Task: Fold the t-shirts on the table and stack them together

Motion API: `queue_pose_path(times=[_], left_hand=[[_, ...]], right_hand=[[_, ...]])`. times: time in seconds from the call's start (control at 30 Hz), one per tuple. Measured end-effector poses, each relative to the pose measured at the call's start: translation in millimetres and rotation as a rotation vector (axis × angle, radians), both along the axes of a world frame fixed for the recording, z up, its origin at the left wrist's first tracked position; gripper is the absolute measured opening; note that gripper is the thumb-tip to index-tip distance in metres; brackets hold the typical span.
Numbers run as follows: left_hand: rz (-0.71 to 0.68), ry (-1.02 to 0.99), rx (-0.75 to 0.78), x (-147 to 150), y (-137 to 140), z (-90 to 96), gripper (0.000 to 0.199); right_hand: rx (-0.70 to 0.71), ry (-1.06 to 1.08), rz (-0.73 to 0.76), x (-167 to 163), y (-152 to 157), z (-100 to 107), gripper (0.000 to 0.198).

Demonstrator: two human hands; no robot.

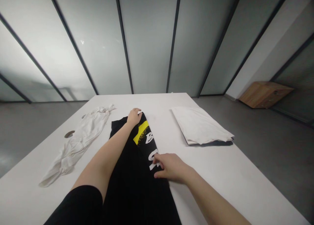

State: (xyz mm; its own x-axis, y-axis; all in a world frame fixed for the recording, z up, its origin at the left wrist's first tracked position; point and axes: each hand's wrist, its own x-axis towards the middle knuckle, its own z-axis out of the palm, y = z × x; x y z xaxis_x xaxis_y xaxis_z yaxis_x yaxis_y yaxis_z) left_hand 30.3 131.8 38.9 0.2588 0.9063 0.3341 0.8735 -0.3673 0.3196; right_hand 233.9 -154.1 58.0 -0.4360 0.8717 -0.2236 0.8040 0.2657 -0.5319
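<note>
A black T-shirt (137, 182) with a yellow patch and white lettering lies folded lengthwise on the white table. My left hand (134, 117) rests on its far end, fingers stretched to the right over the cloth near the corner. Along the right edge, by the white letters, is my right hand (170, 167). Its thumb and fingers are apart with no cloth visibly between them; whether the fingertips touch the shirt I cannot tell. The near end of the shirt runs out of view at the bottom.
A crumpled white garment (76, 146) stretches along the left of the white table (245, 182). On the right is a folded white cloth (201, 125) with a dark layer under it. Cable holes (69, 134) open at the left. A wooden cabinet (265, 94) stands beyond, near frosted glass panels.
</note>
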Motion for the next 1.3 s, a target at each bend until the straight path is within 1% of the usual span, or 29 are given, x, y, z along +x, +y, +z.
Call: queue_pose_path(times=[0.07, 0.13, 0.23, 0.33, 0.47, 0.57, 0.67, 0.7, 0.73, 0.8, 0.87, 0.9, 0.93, 1.0, 1.1, 1.2, 1.27, 1.3], left_hand=[[0.023, 0.083, 0.004, 4.2, -16.7, -2.3, 0.032], [0.053, 0.159, -0.036, 9.7, -33.7, -5.6, 0.033], [0.012, 0.237, -0.122, 17.1, -55.1, -12.5, 0.039], [-0.032, 0.269, -0.149, 20.6, -67.2, -21.3, 0.045], [-0.021, 0.242, -0.156, 21.3, -67.9, -30.7, 0.051], [-0.021, 0.22, -0.173, 22.2, -62.4, -34.7, 0.053], [-0.017, 0.208, -0.174, 23.8, -57.2, -37.4, 0.055], [-0.017, 0.199, -0.175, 24.2, -55.9, -38.1, 0.055], [-0.016, 0.187, -0.178, 24.4, -54.9, -38.7, 0.056], [-0.014, 0.15, -0.176, 23.7, -53.2, -39.7, 0.055], [-0.018, 0.099, -0.152, 21.7, -51.4, -40.3, 0.051], [-0.024, 0.07, -0.132, 20.3, -50.4, -40.5, 0.049], [-0.029, 0.044, -0.113, 18.9, -49.5, -40.8, 0.047], [-0.043, 0.012, -0.082, 16.4, -48.8, -41.2, 0.044], [-0.034, 0.033, -0.06, 15.7, -52.4, -39.7, 0.042], [0.051, 0.109, -0.025, 21.0, -59.7, -31.9, 0.04], [0.105, 0.161, 0.004, 27.7, -61.7, -22.9, 0.042], [0.118, 0.183, -0.006, 31.7, -60.9, -17.7, 0.047]], right_hand=[[0.017, 0.014, -0.003, -0.3, -0.8, 0.9, 0.037], [0.034, 0.031, -0.01, -1.1, -1.1, 1.2, 0.029], [0.038, 0.04, -0.034, -3.5, -0.6, 0.8, 0.022], [0.04, 0.036, -0.082, -6.7, 0.1, 0.3, 0.016], [0.061, 0.068, -0.142, -9.0, 2.0, -3.1, 0.012], [0.135, 0.114, -0.197, -8.1, 5.8, -9.3, 0.006], [0.228, 0.13, -0.303, -7.7, 8.9, -14.2, 0.008], [0.22, 0.152, -0.355, -8.2, 8.9, -14.4, 0.011], [0.171, 0.192, -0.412, -9.1, 8.3, -13.8, 0.014], [-0.022, 0.312, -0.509, -11.2, 5.9, -11.0, 0.018], [-0.218, 0.427, -0.556, -12.4, 3.0, -8.0, 0.023], [-0.28, 0.463, -0.553, -12.1, 2.0, -7.3, 0.026], [-0.312, 0.484, -0.536, -11.2, 1.4, -7.3, 0.028], [-0.323, 0.497, -0.482, -7.5, 1.5, -9.7, 0.031], [-0.361, 0.499, -0.391, -0.8, 3.2, -15.2, 0.033], [-0.483, 0.529, -0.335, 2.6, 3.4, -18.3, 0.042], [-0.527, 0.52, -0.349, 2.7, 2.4, -18.7, 0.046], [-0.533, 0.501, -0.367, 2.4, 1.8, -18.6, 0.047]])
